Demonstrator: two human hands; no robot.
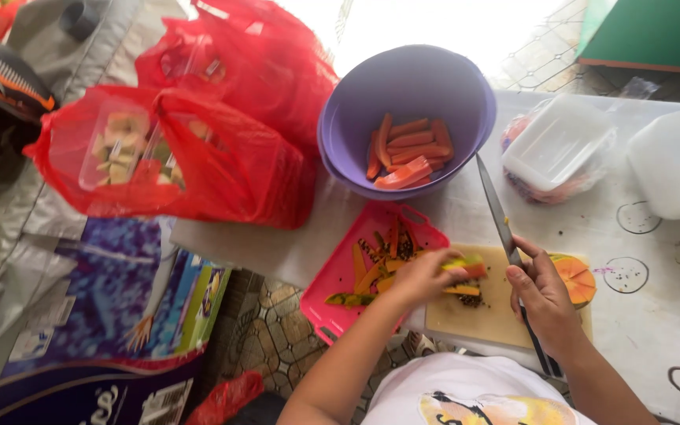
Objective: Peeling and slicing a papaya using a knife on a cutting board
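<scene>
left hand (421, 277) covers papaya slice (466, 267) | right hand (543, 295) hides knife (496, 208) handle

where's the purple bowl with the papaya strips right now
In the head view, the purple bowl sits top centre on the table, behind the pink tray, right of the red bags.
</scene>
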